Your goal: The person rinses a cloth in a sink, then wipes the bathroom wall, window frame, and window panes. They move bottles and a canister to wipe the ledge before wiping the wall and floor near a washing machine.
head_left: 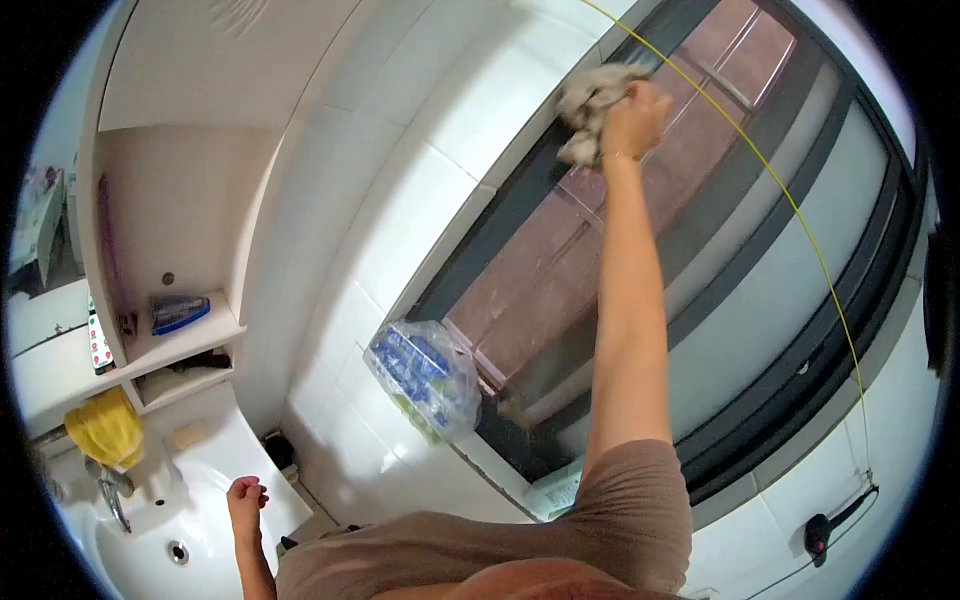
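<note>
My right hand is raised at the end of an outstretched arm, its fingers closed on a crumpled, greyish-beige cloth. The cloth lies over the dark window frame near its upper corner, blurred at the edges. Part of the cloth is hidden behind my fingers. Down at the left, my left hand hangs beside the white sink with its fingers loosely curled in. Nothing shows in it, and it appears to touch nothing.
A plastic bag with blue packs sits at the window's lower corner. A yellow cord crosses the window. A yellow cloth hangs by the faucet. The open shelf holds a blue item.
</note>
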`<state>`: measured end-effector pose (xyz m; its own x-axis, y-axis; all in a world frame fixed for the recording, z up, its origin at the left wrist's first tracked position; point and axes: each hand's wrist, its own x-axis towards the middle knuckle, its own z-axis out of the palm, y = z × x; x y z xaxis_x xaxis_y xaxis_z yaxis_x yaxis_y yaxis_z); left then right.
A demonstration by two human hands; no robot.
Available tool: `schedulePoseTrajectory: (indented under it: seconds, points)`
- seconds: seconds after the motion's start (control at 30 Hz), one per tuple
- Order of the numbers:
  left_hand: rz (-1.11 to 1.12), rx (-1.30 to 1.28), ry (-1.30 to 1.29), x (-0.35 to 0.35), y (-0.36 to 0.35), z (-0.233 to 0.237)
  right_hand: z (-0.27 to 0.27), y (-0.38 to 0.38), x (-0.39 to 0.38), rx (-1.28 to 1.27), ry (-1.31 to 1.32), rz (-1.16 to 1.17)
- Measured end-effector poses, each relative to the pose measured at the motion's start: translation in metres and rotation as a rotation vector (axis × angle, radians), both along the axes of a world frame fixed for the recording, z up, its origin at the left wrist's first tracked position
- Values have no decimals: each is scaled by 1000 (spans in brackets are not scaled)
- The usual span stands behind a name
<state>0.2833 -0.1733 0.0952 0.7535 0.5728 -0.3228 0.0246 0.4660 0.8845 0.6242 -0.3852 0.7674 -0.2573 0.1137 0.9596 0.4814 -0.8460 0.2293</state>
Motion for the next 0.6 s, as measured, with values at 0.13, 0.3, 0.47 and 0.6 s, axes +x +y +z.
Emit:
schedulePoseTrajectory:
  seconds: [0.13, 0.3, 0.47, 0.6]
  points:
    - [39, -45, -44, 8, 3, -3, 31, 7, 40, -172, -98, -336]
    - [30, -33, -6, 20, 2, -1, -18, 15, 55, -236, -223, -546]
    - [9, -25, -2, 41, 3, -1, 28, 15, 70, -197, -67, -562]
    - [60, -25, -8, 58, 3, 10, 108, 9, 96, -201, -266, -650]
